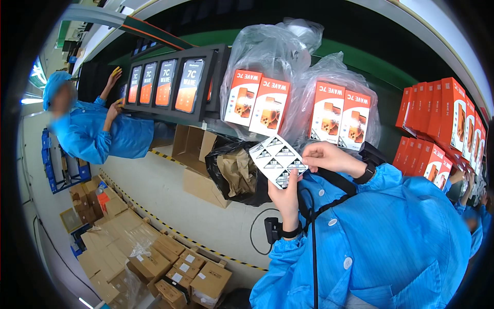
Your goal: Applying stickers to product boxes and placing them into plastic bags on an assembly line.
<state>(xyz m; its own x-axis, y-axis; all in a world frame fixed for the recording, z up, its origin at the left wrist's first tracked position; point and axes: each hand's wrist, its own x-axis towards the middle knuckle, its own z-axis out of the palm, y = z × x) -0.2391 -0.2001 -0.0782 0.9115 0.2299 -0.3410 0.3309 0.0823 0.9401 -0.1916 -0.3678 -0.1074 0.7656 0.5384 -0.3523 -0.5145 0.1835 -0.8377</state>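
My left hand (286, 198) grips the lower edge of a white sheet of stickers (272, 156), its thumb lying on top. The sheet carries several black-and-white diamond-shaped labels. At the sheet's right edge, my right hand (332, 157) has thumb and fingertips pinched together; whether a loose label is between them is too small to tell. Just beyond the hands, two red-and-white phone boxes (268, 107) lean side by side on a clear plastic bag (252, 49). Another pair of phone boxes (354, 121) rests on a second clear bag (373, 95) to the right.
Stacks of red phone boxes (447, 116) stand at the right. A black tray (177, 116) holds several phones at the left, where a co-worker in blue (98, 129) reaches toward it. Below the bench are a lined bin (234, 175) and cardboard cartons (211, 278).
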